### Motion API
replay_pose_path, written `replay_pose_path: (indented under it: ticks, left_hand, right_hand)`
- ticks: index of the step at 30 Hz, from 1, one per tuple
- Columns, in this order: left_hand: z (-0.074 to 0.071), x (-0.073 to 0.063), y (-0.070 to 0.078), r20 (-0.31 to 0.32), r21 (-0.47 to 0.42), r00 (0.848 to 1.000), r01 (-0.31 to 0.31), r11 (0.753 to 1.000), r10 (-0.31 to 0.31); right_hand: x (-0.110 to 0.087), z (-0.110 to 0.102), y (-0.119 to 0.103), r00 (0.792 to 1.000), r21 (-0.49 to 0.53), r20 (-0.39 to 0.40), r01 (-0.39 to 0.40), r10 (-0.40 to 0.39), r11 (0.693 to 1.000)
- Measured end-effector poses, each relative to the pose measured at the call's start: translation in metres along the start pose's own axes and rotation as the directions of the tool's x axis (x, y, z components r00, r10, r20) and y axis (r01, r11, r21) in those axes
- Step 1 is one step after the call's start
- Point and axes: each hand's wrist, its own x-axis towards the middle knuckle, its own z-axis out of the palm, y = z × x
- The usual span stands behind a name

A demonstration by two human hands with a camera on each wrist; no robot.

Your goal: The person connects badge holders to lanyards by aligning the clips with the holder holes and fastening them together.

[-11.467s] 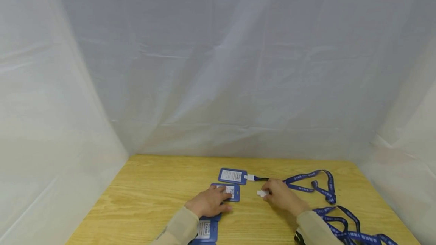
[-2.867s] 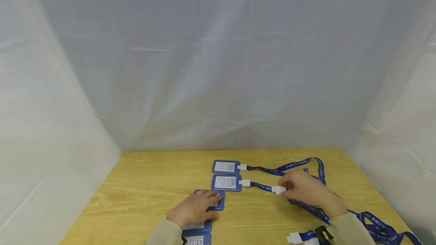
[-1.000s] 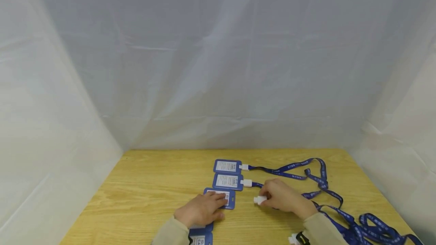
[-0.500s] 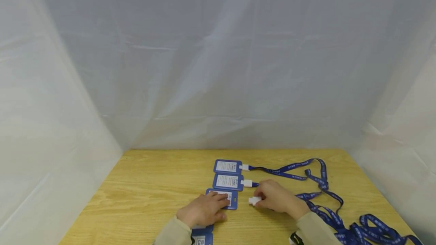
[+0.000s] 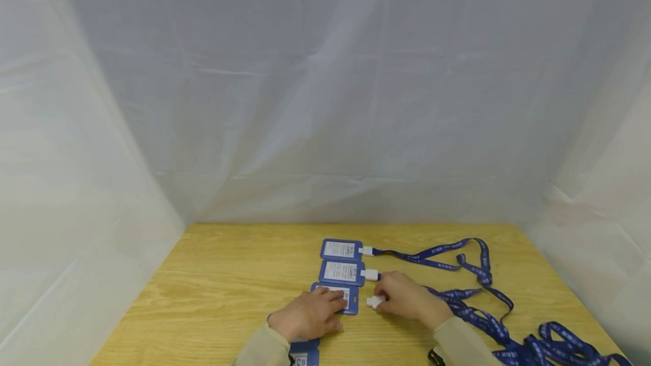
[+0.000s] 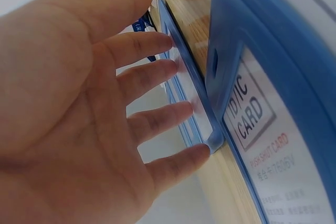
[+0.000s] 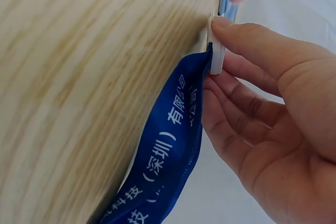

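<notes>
My left hand (image 5: 309, 315) lies with straight, spread fingers on a blue ID card holder (image 5: 352, 299), the third in a column. In the left wrist view its fingertips touch this holder's (image 6: 184, 85) face. My right hand (image 5: 407, 298) pinches the white plastic clip (image 5: 375, 301) of a blue lanyard between thumb and fingers. That clip is a short gap to the right of the slot in the third holder. From the clip (image 7: 216, 51), the printed lanyard strap (image 7: 168, 129) trails along the tabletop in the right wrist view.
Two more holders, the far one (image 5: 339, 249) and the one before it (image 5: 339, 271), have white clips and lanyards attached. Another holder (image 5: 305, 354) lies near the front, partly under the left forearm. Tangled lanyards (image 5: 559, 346) cover the wooden table's (image 5: 213, 281) front right.
The second holder, bare at first, now has a clip on it. My left hand has shifted to the third holder. My right hand has brought another lanyard's clip leftward, close to that holder.
</notes>
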Motion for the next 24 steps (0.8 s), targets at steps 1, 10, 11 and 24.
replay_pose_path:
  ticks: [1,10,11,24]
  left_hand:
    - [0.000,0.000,0.000,-0.002,-0.001,1.000,-0.002,1.000,0.002]
    - [-0.005,-0.001,0.005,-0.011,-0.024,1.000,-0.006,1.000,0.006]
    - [-0.006,-0.001,0.005,-0.009,-0.028,1.000,-0.006,1.000,0.006]
    - [-0.002,0.004,0.007,-0.015,0.001,1.000,-0.014,1.000,0.014]
  right_hand:
    - [0.001,0.000,-0.001,1.000,0.001,0.005,-0.008,0.008,1.000]
    - [0.005,0.003,-0.004,0.998,-0.015,0.031,-0.059,0.059,0.998]
    - [0.006,0.003,-0.004,0.997,-0.014,0.035,-0.069,0.070,0.997]
    - [0.013,0.006,0.001,0.996,0.003,0.054,-0.073,0.073,0.997]
